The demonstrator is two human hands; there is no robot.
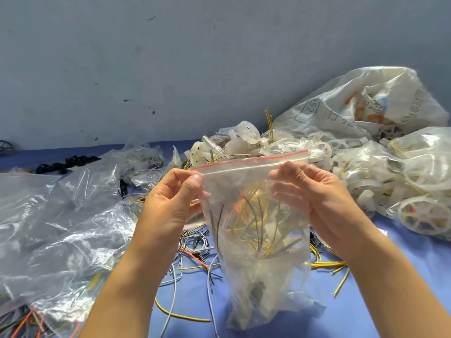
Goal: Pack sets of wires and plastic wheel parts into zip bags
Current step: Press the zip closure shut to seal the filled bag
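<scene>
I hold a clear zip bag (258, 240) with a red strip along its top upright over the blue table. Yellow, grey and orange wires and pale plastic parts show through it. My left hand (170, 198) pinches the bag's top left corner at the zip line. My right hand (314, 193) grips the top right side, fingers curled behind the plastic. Whether the zip is sealed I cannot tell. A heap of white plastic wheels (244, 142) lies just behind the bag. Loose wires (195, 250) are strewn on the table under my hands.
Crumpled clear bags (73, 215) cover the table (390, 301) on the left. A large printed sack (366, 103) and bags of white wheels (415, 181) fill the right. Small black parts (66, 163) lie at the far left, near the blue-grey wall.
</scene>
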